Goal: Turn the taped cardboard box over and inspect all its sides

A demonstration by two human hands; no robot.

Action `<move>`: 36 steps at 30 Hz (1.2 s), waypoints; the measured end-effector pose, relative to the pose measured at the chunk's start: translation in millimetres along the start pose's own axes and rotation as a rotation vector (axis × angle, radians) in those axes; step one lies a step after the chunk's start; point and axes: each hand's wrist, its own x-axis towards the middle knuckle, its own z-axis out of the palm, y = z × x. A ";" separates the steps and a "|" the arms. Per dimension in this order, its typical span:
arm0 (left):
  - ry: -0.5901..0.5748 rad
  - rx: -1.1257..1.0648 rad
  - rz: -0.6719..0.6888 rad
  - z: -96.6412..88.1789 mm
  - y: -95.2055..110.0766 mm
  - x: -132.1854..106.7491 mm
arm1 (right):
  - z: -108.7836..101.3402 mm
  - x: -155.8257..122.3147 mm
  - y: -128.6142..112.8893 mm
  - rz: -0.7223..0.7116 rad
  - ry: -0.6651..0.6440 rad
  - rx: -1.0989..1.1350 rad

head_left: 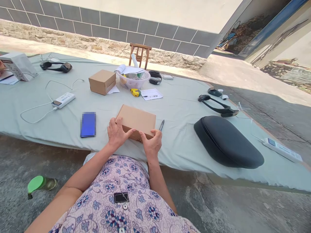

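Flowery cloth on the person's shirt (133, 204) is closest. Past it is a long table (179, 139) with a pale green cover. On the right sits a puffy black case (228, 142).

The brown cardboard box (138, 119) is at the table's near side, between the two hands. It looks light and stiff, and its dry sides should not slip, but a hard squeeze could dent it. Its left and right sides, close to the near corners, seem good to hold. The left hand (118, 132) bends its fingers around the left near corner, thumb along the near top edge. The right hand (152, 142) pinches the right near corner, thumb pointing in.

Left of the box lies a flat blue thing (88, 125). Just beside it, right, is a dark pen (161, 125).
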 end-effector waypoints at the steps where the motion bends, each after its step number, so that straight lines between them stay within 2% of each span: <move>1: -0.005 -0.006 0.008 -0.3 -1.7 0.8 | -0.9 0.6 1.1 -0.005 -0.006 0.025; 8: -0.024 -0.190 0.060 0.8 -23.2 10.6 | -6.9 0.7 11.0 -0.075 -0.056 0.211; 13: -0.005 -0.294 0.034 -2.1 -26.2 12.5 | -10.0 -1.0 12.9 -0.057 -0.103 0.350; 16: -0.029 -0.311 -0.009 -8.2 -23.2 11.4 | -19.2 -0.5 4.8 -0.091 -0.121 0.427; 20: -0.065 -0.349 -0.021 -11.9 -21.4 9.2 | -39.9 0.8 -18.6 -0.254 -0.146 0.415; 25: -0.139 -0.347 0.101 -7.1 -24.3 9.1 | -54.0 0.8 -41.0 -0.427 -0.142 0.359; 32: -0.281 -0.218 0.341 -15.5 -11.1 1.9 | -48.3 -0.7 -42.4 -0.448 -0.145 0.318; 36: -0.282 -0.203 0.469 -16.3 0.9 -8.6 | -43.7 -4.8 -46.9 -0.484 -0.149 0.324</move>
